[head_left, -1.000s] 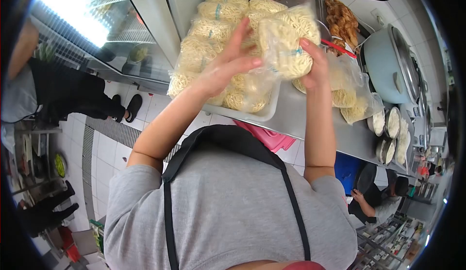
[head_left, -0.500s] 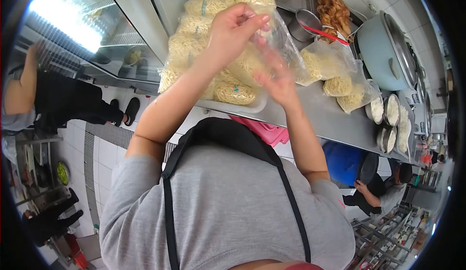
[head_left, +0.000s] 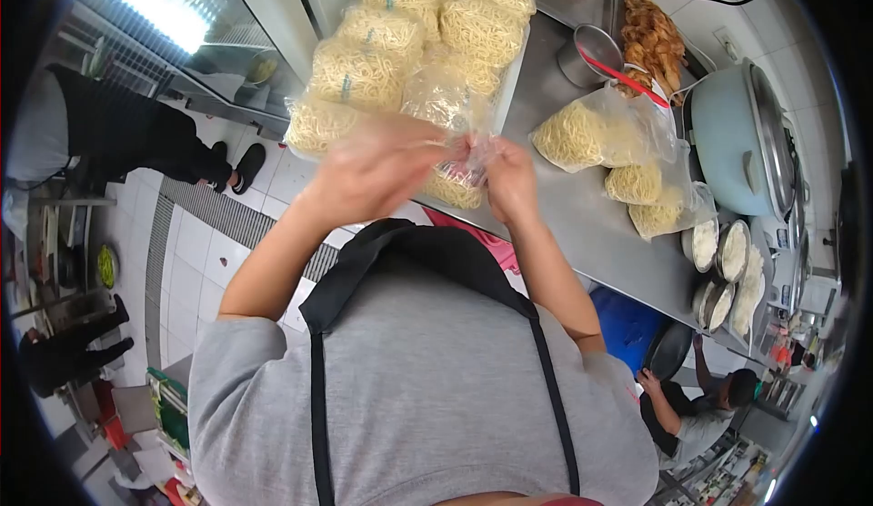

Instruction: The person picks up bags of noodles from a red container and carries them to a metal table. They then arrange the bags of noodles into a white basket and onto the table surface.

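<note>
Clear bags of pale yellow noodles (head_left: 364, 74) lie in rows on a white tray (head_left: 514, 74). At the tray's near end, my right hand (head_left: 512, 179) is closed on the crumpled top of a clear plastic bag (head_left: 468, 162). My left hand (head_left: 377, 170), blurred by motion, reaches across from the other side, its fingers drawn together at the same gathered film. A noodle bundle (head_left: 455, 192) shows just below the two hands. Apart from the tray, more bagged noodles (head_left: 573, 133) rest to the right on the steel counter (head_left: 564, 201).
Behind the loose bags stand a metal pot (head_left: 589, 56) with a red-handled utensil (head_left: 627, 79) and a pile of browned meat (head_left: 650, 38). A large light-blue cooker (head_left: 732, 138) and bowls of white food (head_left: 732, 251) line the right. Co-workers (head_left: 118, 133) stand at both sides.
Both hands have come down toward me from above the tray, the left one lower and closer to the right. The plastic film is now gathered between them near the tray's front.
</note>
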The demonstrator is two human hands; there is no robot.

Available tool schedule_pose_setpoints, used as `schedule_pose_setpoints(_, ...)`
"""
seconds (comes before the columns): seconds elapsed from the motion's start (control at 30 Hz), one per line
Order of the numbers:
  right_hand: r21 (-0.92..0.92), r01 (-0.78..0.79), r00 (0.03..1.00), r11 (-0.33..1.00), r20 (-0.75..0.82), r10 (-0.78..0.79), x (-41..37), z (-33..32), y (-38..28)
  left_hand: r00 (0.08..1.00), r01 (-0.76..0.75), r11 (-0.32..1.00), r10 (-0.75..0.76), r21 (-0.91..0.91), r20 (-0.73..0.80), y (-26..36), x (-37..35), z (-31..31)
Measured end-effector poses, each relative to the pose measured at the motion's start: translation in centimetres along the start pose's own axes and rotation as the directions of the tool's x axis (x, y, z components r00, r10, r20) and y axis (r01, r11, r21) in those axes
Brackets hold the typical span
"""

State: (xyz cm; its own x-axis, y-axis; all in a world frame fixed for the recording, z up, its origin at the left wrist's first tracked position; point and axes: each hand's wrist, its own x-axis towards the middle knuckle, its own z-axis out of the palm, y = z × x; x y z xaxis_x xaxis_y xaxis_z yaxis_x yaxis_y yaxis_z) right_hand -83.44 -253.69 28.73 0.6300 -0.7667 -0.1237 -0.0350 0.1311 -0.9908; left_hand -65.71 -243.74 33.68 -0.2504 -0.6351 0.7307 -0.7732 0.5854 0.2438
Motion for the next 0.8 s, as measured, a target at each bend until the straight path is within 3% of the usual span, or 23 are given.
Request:
schedule_pose_setpoints(0.03,0.276,-0.133,0.991,0.952,0.019,0.133,0.7,-0.1,0.1,0.962,0.122,0.992,-0.125,0.026,0.243,1.1,0.6,0.2)
schedule_pose_setpoints(0.07,0.273,-0.143,0.99,0.951,0.034,0.139,0.9,-0.3,-0.4,0.934,0.154,0.983,-0.178,0.099,0.31,0.7,-0.1,1.2)
schedule_pose_setpoints(0.13,0.447,-0.284,0.946,0.848,-0.013,0.324,1.1,-0.9,-1.9,0.895,0.195,0.963,-0.252,0.185,0.369,-0.1,-0.6,2.2)
schedule_pose_setpoints(0.17,0.445,-0.289,0.946,0.848,-0.001,0.323,1.4,-1.4,-1.5,0.859,0.258,0.955,-0.297,0.148,0.418,-0.4,-0.2,2.2)
schedule_pose_setpoints(0.2,0.249,-0.087,0.959,0.965,-0.242,0.149,1.6,-2.1,-0.9,0.818,0.326,0.939,-0.339,0.111,0.465,-0.6,0.1,2.4)
schedule_pose_setpoints(0.23,-0.004,0.086,0.902,0.996,-0.424,-0.08,1.7,-2.7,-0.6,0.817,0.336,0.934,-0.351,0.117,0.458,-0.9,0.3,2.6)
schedule_pose_setpoints(0.27,-0.008,0.088,0.908,0.996,-0.41,-0.084,1.6,-3.1,-1.2,0.765,0.36,0.927,-0.36,0.11,0.534,-1.3,0.6,2.8)
schedule_pose_setpoints(0.3,-0.363,0.415,0.862,0.834,-0.138,-0.488,1.2,-3.5,-2.0,0.706,0.384,0.917,-0.365,0.105,0.607,-2.0,0.9,3.0)
schedule_pose_setpoints(0.33,-0.549,0.693,0.665,0.467,0.237,-0.709,0.6,-3.6,-2.3,0.7,0.395,0.913,-0.373,0.106,0.609,-2.5,1.4,3.2)
schedule_pose_setpoints(0.37,-0.548,0.685,0.675,0.48,0.23,-0.701,0.3,-3.1,-2.2,0.573,0.441,0.886,-0.4,0.142,0.716,-3.0,2.2,3.3)
schedule_pose_setpoints(0.4,-0.555,0.643,0.759,0.528,0.37,-0.536,0.5,-2.3,-2.1,0.433,0.472,0.862,-0.409,0.185,0.803,-3.5,2.9,3.2)
schedule_pose_setpoints(0.43,-0.571,0.6,0.796,0.561,0.494,-0.349,1.0,-1.8,-2.1,0.432,0.466,0.866,-0.402,0.182,0.807,-3.8,3.4,2.8)
schedule_pose_setpoints(0.53,-0.627,0.595,0.803,0.502,0.434,-0.409,2.8,-3.1,0.4,0.452,0.614,0.785,-0.436,0.083,0.778,-4.8,3.8,2.3)
schedule_pose_setpoints(0.6,-0.651,0.569,0.817,0.502,0.38,-0.434,2.8,-3.2,1.4,0.693,0.622,0.776,-0.484,-0.105,0.534,-5.4,2.7,2.5)
schedule_pose_setpoints(0.67,-0.581,0.441,0.892,0.684,0.198,-0.407,3.1,-3.2,1.7,0.705,0.611,0.784,-0.473,-0.113,0.528,-6.0,2.4,2.0)
schedule_pose_setpoints(0.7,-0.581,0.444,0.89,0.682,0.198,-0.411,3.3,-3.1,1.5,0.71,0.609,0.784,-0.468,-0.125,0.526,-5.9,2.4,1.9)
schedule_pose_setpoints(0.73,-0.292,0.356,0.934,0.888,0.072,-0.351,3.7,-2.7,1.1,0.713,0.605,0.787,-0.468,-0.122,0.521,-5.8,2.5,1.8)
schedule_pose_setpoints(0.77,0.047,0.249,0.968,0.967,-0.017,-0.249,4.1,-2.3,0.5,0.662,0.718,0.67,-0.573,-0.188,0.484,-5.6,2.7,1.9)
schedule_pose_setpoints(0.8,0.131,0.266,0.963,0.955,-0.089,-0.256,4.2,-1.9,-0.4,0.596,0.8,0.54,-0.667,-0.261,0.448,-5.5,3.0,1.9)
